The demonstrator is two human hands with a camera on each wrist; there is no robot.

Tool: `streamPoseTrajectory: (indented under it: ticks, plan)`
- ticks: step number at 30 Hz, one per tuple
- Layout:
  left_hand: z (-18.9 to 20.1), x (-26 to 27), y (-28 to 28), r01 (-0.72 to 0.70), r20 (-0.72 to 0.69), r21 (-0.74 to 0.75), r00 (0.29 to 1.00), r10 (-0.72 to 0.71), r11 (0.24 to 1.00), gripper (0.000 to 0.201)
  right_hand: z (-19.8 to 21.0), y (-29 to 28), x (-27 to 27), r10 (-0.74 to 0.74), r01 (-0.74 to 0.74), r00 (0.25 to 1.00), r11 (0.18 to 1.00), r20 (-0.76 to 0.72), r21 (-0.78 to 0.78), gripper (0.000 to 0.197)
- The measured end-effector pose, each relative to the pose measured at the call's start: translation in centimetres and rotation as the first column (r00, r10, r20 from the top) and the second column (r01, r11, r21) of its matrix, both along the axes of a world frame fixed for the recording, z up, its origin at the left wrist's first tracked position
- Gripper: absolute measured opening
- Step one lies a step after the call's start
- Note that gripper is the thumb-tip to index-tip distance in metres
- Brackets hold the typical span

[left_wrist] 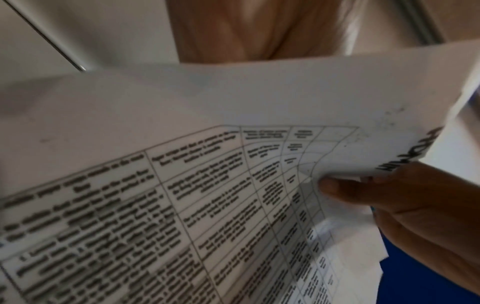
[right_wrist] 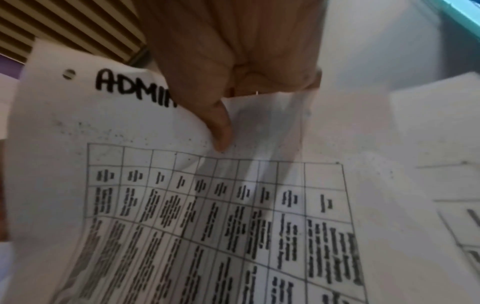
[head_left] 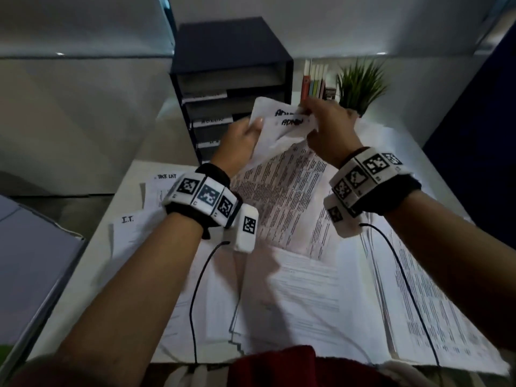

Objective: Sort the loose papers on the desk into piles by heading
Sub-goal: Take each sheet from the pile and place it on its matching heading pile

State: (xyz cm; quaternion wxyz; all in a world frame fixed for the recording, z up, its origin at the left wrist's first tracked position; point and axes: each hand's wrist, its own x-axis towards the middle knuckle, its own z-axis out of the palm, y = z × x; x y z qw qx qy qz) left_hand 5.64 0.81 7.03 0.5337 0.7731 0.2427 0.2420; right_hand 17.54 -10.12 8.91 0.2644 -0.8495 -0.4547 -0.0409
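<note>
Both hands pinch 2 ADMIN sheets (head_left: pixel 282 127) above the desk (head_left: pixel 83 275): your left hand (head_left: pixel 237 141) at the left edge, right hand (head_left: pixel 329 127) at the top corner. Step looks like matching headings. Next: drop them clear of the I.T. pile (head_left: pixel 131 233) and the task list pile (head_left: pixel 159 188).

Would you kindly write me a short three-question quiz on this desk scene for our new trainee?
1. True or false: both hands, the left hand and the right hand, hold the lifted sheets.
2. Which heading is handwritten on the lifted sheets? A) I.T. B) ADMIN C) TASK LIST
3. Fill in: left of the person's left forearm, flat on the desk, lies the sheet headed ____.

Key
1. True; each hand pinches the top edge.
2. B
3. I.T.
</note>
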Motion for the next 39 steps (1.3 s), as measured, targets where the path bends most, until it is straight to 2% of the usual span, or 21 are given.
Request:
streamPoseTrajectory:
  ticks: [2,4,5,6,8,10,13,14,15,16,17,18,19,20,23,25,28,30,34,37,39]
  plan:
    - [1.6,-1.1,-0.2,0.076,0.06,-0.1,0.996,-0.071,0.992,0.072,1.5,0.5,0.4,-0.048,0.049,0.998,0.999,0.038,-0.02,0.031]
    - [2.1,-2.4,-0.1,0.109,0.115,-0.096,0.989,-0.098,0.989,0.098,3.4,0.8,0.6,-0.082,0.085,0.995,0.995,0.054,-0.053,0.025]
    - [2.0,-2.9,0.1,0.1,0.115,-0.06,0.989,-0.093,0.993,0.102,4.4,0.9,0.5,-0.085,0.089,0.995,0.994,0.061,-0.065,0.024]
    - [2.1,-3.2,0.2,0.082,0.101,-0.013,0.992,-0.081,0.997,0.098,5.4,1.1,0.5,-0.076,0.08,0.995,0.994,0.064,-0.07,0.024]
    - [2.0,-3.2,0.5,-0.058,0.061,0.058,0.997,0.055,0.997,0.07,6.7,1.5,0.2,-0.023,0.027,0.997,0.999,0.075,-0.047,0.024]
    - [1.9,-2.6,1.1,-0.238,0.067,0.072,0.97,0.234,0.968,0.044,7.0,1.7,0.4,-0.033,0.025,0.996,0.995,0.08,0.098,0.031]
    - [2.4,-3.0,1.7,-0.324,0.129,-0.014,0.938,0.323,0.946,0.043,6.0,0.5,2.1,-0.28,0.28,0.958,0.864,-0.063,0.419,0.064]
    - [2.7,-3.3,1.7,-0.319,0.153,-0.04,0.934,0.321,0.947,0.046,5.3,-0.2,2.9,-0.315,0.373,0.928,0.805,-0.201,0.461,0.076]
    - [2.9,-3.5,1.7,-0.317,0.18,-0.059,0.929,0.323,0.947,0.046,4.3,-0.7,3.6,-0.242,0.418,0.891,0.767,-0.384,0.487,0.083]
    - [3.3,-3.8,1.5,-0.302,0.21,-0.083,0.926,0.313,0.95,0.046,3.3,-1.3,4.0,-0.071,0.429,0.814,0.743,-0.577,0.514,0.082]
    - [3.3,-3.9,1.4,-0.281,0.245,-0.116,0.921,0.302,0.953,0.047,2.3,-1.8,4.2,0.138,0.408,0.677,0.747,-0.723,0.524,0.071]
    - [3.5,-4.0,1.2,-0.253,0.291,-0.159,0.912,0.29,0.954,0.049,1.4,-2.2,4.2,0.305,0.357,0.554,0.753,-0.774,0.552,0.053]
    - [3.5,-4.0,1.0,-0.236,0.33,-0.204,0.897,0.294,0.95,0.052,0.9,-2.5,3.9,0.395,0.301,0.484,0.763,-0.781,0.572,0.036]
    - [3.6,-4.1,0.6,-0.23,0.348,-0.241,0.886,0.305,0.943,0.056,0.7,-2.9,3.5,0.42,0.262,0.486,0.767,-0.767,0.586,0.022]
    - [3.5,-4.2,-0.6,-0.203,0.382,-0.263,0.876,0.295,0.943,0.058,0.6,-3.8,2.2,0.435,0.23,0.642,0.677,-0.632,0.699,0.012]
    - [3.2,-4.6,-1.3,-0.205,0.393,-0.277,0.867,0.305,0.939,0.061,0.3,-4.5,1.4,0.425,0.216,0.717,0.618,-0.552,0.756,0.023]
    - [1.5,-5.5,-1.9,-0.202,0.37,-0.316,0.873,0.317,0.927,0.079,-1.8,-5.5,0.1,0.4,0.198,0.752,0.621,-0.524,0.759,0.048]
    - [-0.3,-6.4,-2.2,-0.198,0.294,-0.35,0.905,0.308,0.916,0.057,-4.2,-5.9,-0.5,0.362,0.212,0.744,0.669,-0.562,0.712,0.053]
    - [-4.2,-7.5,-2.9,-0.13,0.167,-0.412,0.962,0.215,0.902,0.031,-8.7,-6.2,-2.0,0.256,0.232,0.749,0.763,-0.611,0.604,0.035]
    - [-5.7,-7.1,-2.9,-0.197,0.079,-0.395,0.966,0.247,0.897,0.027,-9.9,-6.1,-2.3,0.186,0.265,0.776,0.771,-0.603,0.579,0.026]
    - [-5.3,-6.3,-2.3,-0.217,0.093,-0.375,0.958,0.27,0.901,0.013,-9.4,-5.9,-2.4,0.173,0.281,0.786,0.755,-0.594,0.593,0.026]
